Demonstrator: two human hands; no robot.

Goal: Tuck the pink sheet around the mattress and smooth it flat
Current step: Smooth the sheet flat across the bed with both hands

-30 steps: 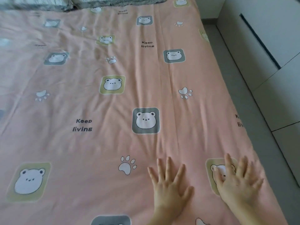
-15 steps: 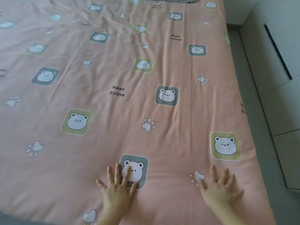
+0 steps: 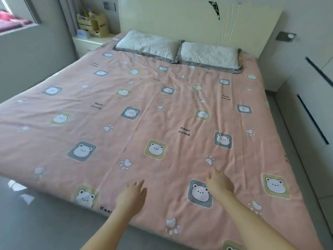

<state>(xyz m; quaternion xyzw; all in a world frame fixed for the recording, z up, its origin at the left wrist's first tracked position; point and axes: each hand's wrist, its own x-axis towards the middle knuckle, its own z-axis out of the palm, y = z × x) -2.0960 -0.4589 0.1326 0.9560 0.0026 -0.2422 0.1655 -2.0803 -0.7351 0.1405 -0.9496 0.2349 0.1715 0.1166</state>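
The pink sheet (image 3: 162, 114), printed with bear faces, paw marks and "Keep living", covers the whole mattress and shows light creases across its middle. My left hand (image 3: 132, 195) is near the foot edge with fingers loosely apart, holding nothing, just above or on the fabric. My right hand (image 3: 219, 183) is further right, beside a grey bear square, fingers relaxed and pointing up the bed, holding nothing. Both forearms reach in from the bottom of the view.
Two grey-white pillows (image 3: 176, 49) lie against the cream headboard (image 3: 198, 18). A bedside cabinet (image 3: 90, 42) with wooden boxes stands at the far left. White wardrobe doors (image 3: 310, 109) line the right side, with a narrow grey floor strip (image 3: 288, 150) between.
The view has pulled back and lifted, so the whole bed and pillows now show. Both hands slid down toward the foot of the bed and went from pressed flat to loosely raised.
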